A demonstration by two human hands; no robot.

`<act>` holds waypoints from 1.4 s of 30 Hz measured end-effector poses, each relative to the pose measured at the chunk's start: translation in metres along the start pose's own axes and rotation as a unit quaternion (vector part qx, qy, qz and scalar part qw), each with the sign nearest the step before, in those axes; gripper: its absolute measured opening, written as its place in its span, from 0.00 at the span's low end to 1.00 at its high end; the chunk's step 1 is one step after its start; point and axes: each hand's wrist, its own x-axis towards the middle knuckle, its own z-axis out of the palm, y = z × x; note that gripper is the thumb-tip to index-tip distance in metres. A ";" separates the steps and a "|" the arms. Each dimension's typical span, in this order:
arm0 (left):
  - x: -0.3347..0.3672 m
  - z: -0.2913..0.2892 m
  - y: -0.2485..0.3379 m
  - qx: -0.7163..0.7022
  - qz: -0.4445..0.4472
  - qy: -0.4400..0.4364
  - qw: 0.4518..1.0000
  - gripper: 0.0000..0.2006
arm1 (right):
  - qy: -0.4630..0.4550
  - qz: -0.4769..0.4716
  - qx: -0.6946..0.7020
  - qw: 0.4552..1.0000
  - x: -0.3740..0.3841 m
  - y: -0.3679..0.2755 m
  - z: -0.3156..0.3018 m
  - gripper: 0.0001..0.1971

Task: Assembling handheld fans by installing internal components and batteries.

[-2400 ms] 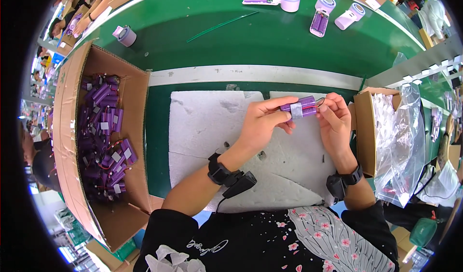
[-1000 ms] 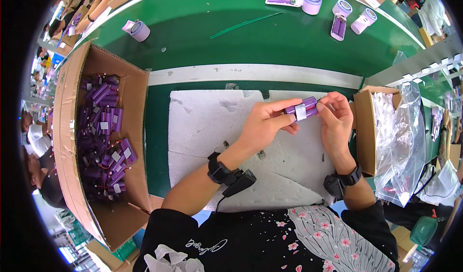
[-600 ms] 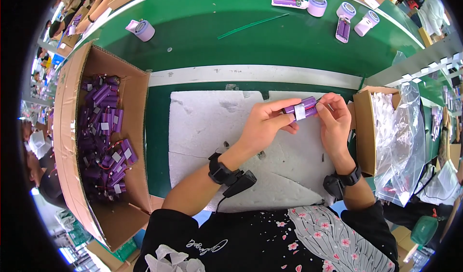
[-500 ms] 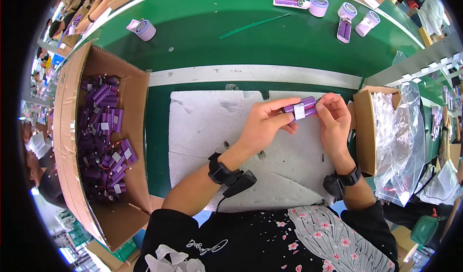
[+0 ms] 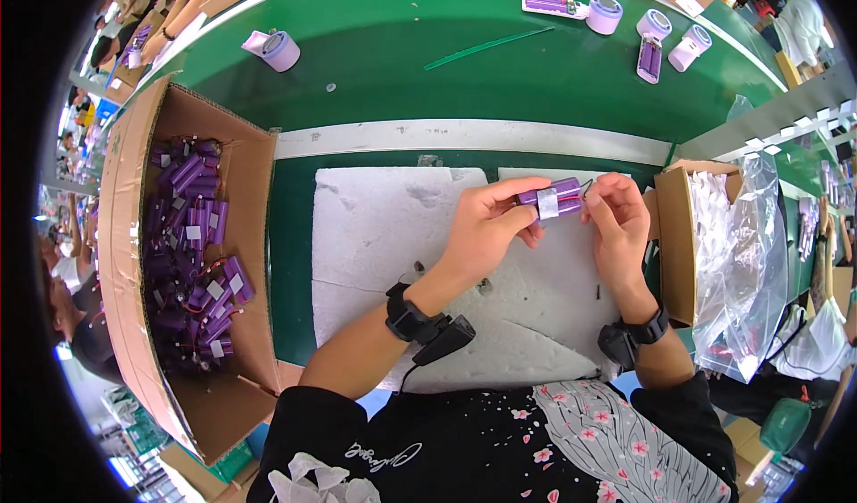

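Observation:
A purple battery pack (image 5: 562, 191) with a white label patch and red wire is held over the foam board by my left hand (image 5: 486, 222), its thumb and fingers closed round the pack's left part. At the pack's right end, a thin dark wire (image 5: 586, 187) curves across to my right hand (image 5: 616, 213). The thumb and forefinger of that hand are pinched together on the wire, a little apart from the pack. Beneath both hands lies the white foam board (image 5: 384, 235), with cracks and dark pits.
To the left, a tall cardboard box (image 5: 219, 414) holds several purple battery packs (image 5: 201, 226). A smaller carton (image 5: 678, 262) with white pieces and clear plastic stands right. Behind a pale rail (image 5: 428, 135), a green belt (image 5: 375, 83) carries several purple-and-white devices (image 5: 605, 14) and a green strip (image 5: 486, 48).
The pack has shifted slightly left, away from my right fingers, so more wire shows between them. The devices and green strip on the belt have moved right.

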 end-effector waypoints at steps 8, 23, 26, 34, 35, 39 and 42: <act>0.000 0.003 0.004 -0.027 0.009 0.022 0.999 0.17 | 0.009 -0.017 -0.031 0.999 -0.001 -0.003 0.001 0.07; -0.002 0.001 0.003 -0.043 0.011 0.006 0.999 0.16 | 0.107 -0.063 -0.053 0.991 0.001 -0.002 0.000 0.03; -0.002 0.002 0.002 -0.046 0.003 0.009 0.999 0.16 | 0.097 -0.053 -0.055 0.992 0.001 0.000 -0.002 0.04; 0.001 0.002 0.003 -0.072 -0.012 -0.003 0.997 0.17 | 0.084 -0.031 -0.008 0.996 0.000 -0.001 -0.004 0.06; 0.001 0.002 0.004 -0.069 -0.013 -0.003 0.998 0.17 | 0.086 -0.030 -0.006 0.996 0.001 -0.001 -0.003 0.07; 0.002 0.002 0.003 -0.095 -0.003 0.018 0.995 0.17 | 0.078 -0.040 0.021 0.996 0.000 -0.009 0.009 0.12; 0.003 -0.002 -0.003 -0.111 -0.006 0.001 0.994 0.19 | 0.028 0.004 0.015 0.999 -0.004 -0.008 0.016 0.15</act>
